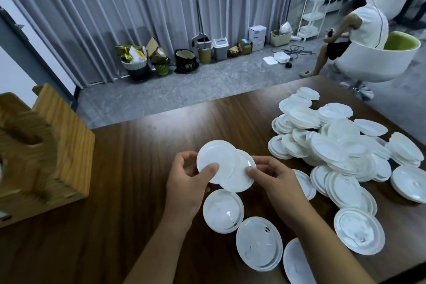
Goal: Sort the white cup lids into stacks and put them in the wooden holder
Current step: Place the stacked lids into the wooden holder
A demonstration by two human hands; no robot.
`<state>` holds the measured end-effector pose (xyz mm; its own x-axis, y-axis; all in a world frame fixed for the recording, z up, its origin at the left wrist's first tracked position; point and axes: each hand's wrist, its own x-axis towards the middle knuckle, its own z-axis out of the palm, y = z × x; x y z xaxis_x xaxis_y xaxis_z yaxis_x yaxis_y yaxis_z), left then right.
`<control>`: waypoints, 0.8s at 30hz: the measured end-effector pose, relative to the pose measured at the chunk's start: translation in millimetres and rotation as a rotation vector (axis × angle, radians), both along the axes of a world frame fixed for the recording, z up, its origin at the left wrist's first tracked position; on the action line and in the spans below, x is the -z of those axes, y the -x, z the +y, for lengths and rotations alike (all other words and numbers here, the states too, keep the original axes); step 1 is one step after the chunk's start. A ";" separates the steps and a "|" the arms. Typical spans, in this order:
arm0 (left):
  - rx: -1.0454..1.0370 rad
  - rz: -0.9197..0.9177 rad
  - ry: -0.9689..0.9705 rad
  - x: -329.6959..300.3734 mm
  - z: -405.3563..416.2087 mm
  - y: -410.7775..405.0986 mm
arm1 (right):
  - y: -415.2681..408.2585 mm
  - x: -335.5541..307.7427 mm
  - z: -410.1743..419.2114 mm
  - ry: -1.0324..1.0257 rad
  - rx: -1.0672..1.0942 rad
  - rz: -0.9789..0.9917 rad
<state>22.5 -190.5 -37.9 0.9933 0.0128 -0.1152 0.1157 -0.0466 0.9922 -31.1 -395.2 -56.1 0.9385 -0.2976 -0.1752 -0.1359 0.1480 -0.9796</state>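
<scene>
Right now my left hand holds one white lid up above the table. My thumb lies on top of it and my other fingers curl under its edge. My right hand pinches a second lid, thumb on top near its rim. The two lids overlap, with the left one lying partly over the right one.

Under my hands, three more lids lie flat on the dark wood. One small lid sits just below my left hand. A bigger lid is next to it, closer to me. Another one is partly cut off at the bottom edge.

On my right there is a big messy pile of lids. Some sit in short stacks and some lie loose, leaning on each other. One more lid lies alone near the right side of the table.

The wooden holder stands far to my left, well apart from all the lids. It looks blurry. I can see a round cut-out in it, but I cannot tell what is inside.

Past the table, a person sits in a white round chair, and bins stand along the gray curtain.
</scene>
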 end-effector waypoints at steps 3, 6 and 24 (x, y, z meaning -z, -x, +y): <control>0.050 -0.128 -0.211 3.9 1.4 3.8 | 6.5 -1.6 4.3 -0.074 -0.045 0.028; 0.113 -0.197 -0.250 5.3 -1.7 6.1 | 8.7 -3.9 8.8 -0.081 -0.049 0.036; 0.241 -0.106 -0.205 -5.1 -18.2 5.0 | 9.6 -8.8 -2.6 -0.035 -0.038 0.037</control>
